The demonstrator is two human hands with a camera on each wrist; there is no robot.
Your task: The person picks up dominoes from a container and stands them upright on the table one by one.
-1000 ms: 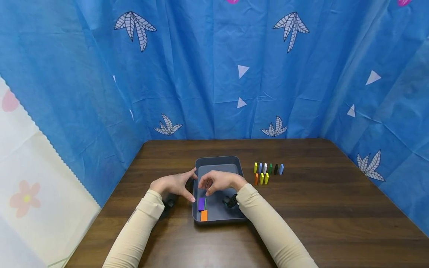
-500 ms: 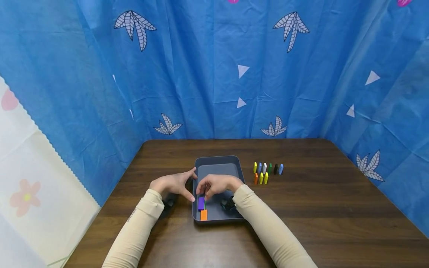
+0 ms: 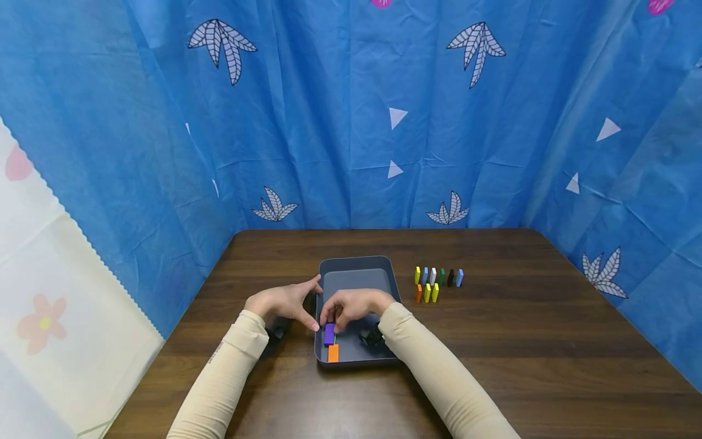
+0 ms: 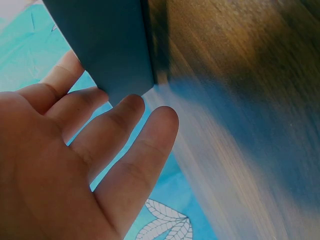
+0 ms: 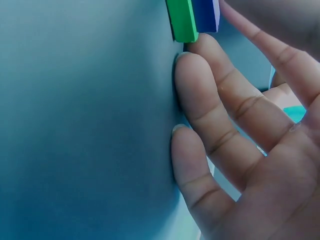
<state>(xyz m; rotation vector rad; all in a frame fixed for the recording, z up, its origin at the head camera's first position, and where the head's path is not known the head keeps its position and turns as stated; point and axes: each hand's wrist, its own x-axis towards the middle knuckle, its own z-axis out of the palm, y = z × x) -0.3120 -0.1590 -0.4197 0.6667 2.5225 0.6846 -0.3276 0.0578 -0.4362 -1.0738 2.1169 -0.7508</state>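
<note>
A dark grey tray (image 3: pixel 358 267) lies on the table. Standing at its left side is a purple domino (image 3: pixel 329 335), with a thin green domino (image 5: pixel 183 20) against it. Nearer the front lies an orange domino (image 3: pixel 333 353). My right hand (image 3: pixel 353 306) reaches into the tray and pinches the purple domino at its far end; the other fingertips rest against the tray's floor. My left hand (image 3: pixel 287 303) is spread beside the tray's left wall, its fingertips touching the outside of the wall (image 4: pixel 107 45). The thumb is out of the left wrist view.
Right of the tray, two rows of upright dominoes stand on the table: a back row with a black domino (image 3: pixel 451 278) and a white domino (image 3: pixel 433 275), and a front row with an orange domino (image 3: pixel 419 293). A blue curtain (image 3: pixel 351 122) hangs behind the wooden table (image 3: pixel 521 341).
My right hand has come down and slightly left and nearer, onto the purple domino. The left hand holds its place beside the tray.
</note>
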